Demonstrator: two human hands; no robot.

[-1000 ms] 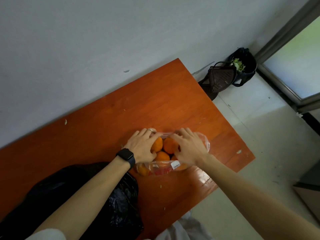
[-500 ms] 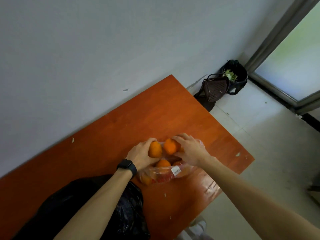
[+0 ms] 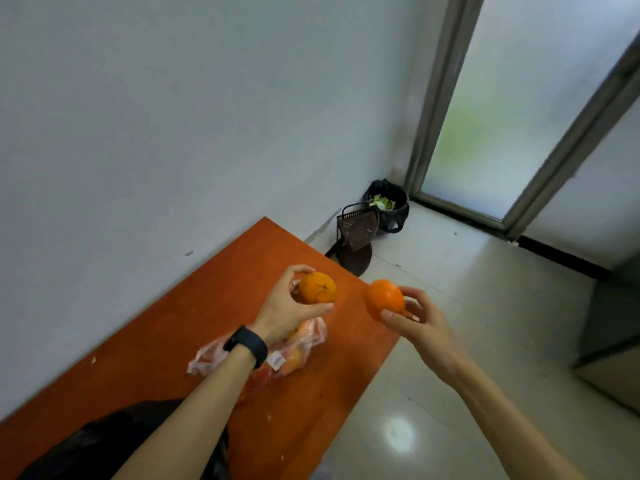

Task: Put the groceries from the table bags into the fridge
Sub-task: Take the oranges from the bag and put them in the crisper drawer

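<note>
left hand (image 3: 284, 306) grasps an orange (image 3: 317, 287) | right hand (image 3: 412, 318) grasps another orange (image 3: 385, 299) | both raised clear of the clear bag (image 3: 277, 355), one per hand to carry to the fridge

2 oranges out: L orange (image 3: 317, 287), R orange (image 3: 384, 299). 1 clear bag (image 3: 306, 341), fruit inside uncountable. 1 black bag (image 3: 104, 445). 1 bench (image 3: 207, 306). 2 bins: brown bin (image 3: 358, 230), black bin (image 3: 394, 211).

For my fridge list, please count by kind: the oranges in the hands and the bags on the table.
Oranges in hands: 2, the left orange in the left hand, the right orange in the right hand.
Bags on the table: 2, the clear bag and the black bag.
Total: 4. More fruit in the clear bag is too hidden to count.
</note>
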